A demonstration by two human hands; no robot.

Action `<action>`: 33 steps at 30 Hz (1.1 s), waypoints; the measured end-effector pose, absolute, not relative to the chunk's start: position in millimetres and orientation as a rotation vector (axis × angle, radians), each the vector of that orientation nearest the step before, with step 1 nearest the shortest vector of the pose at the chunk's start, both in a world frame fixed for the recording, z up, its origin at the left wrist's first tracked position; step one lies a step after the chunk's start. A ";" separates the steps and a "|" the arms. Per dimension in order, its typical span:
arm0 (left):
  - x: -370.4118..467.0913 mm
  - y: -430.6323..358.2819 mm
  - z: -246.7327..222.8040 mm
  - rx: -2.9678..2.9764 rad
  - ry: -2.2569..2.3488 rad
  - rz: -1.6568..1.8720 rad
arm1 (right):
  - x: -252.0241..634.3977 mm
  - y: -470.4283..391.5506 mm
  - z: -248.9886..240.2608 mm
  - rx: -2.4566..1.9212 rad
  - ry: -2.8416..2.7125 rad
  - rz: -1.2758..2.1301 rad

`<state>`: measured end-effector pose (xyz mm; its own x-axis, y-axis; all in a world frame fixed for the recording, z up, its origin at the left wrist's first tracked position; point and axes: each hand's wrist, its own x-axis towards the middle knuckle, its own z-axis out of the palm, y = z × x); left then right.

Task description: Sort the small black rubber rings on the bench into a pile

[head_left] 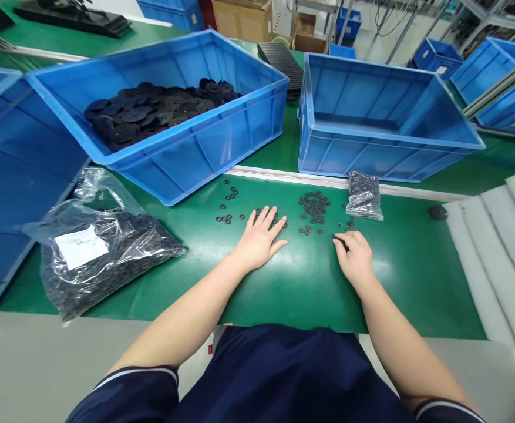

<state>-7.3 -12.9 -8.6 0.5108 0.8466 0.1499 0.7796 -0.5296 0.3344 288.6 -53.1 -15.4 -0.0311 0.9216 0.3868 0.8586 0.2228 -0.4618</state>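
Note:
My left hand lies flat on the green tabletop, fingers spread, over some small black rings that partly show around its fingertips. Between my hands is a denser cluster of black rings. My right hand is closed in a pinch on the table; something dark shows by the thumb and forefinger, too small to make out. Just beyond its fingers lie a few tiny black pieces. Behind them is a small clear bag of dark pieces.
A large clear bag of black parts with a white label lies at left. A blue bin behind it holds black discs. Another blue bin stands back right. White foam sheets are stacked at the right edge.

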 end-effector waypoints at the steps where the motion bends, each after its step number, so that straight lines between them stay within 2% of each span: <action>1: -6.5 -15.2 -8.3 2.537 1.372 0.426 | 283.4 -58.3 -15.1 -1.610 -1.909 0.140; 11: 10.1 -49.1 -0.1 2.626 1.103 0.390 | 260.5 -79.5 -6.5 -1.522 -1.955 0.325; 20: -13.0 -23.0 -4.3 2.469 1.449 0.459 | 261.8 -74.0 -4.1 -1.560 -1.974 0.331; 33: -2.4 -23.7 -14.6 2.448 1.237 0.729 | 236.1 -44.6 14.7 -1.696 -1.982 0.658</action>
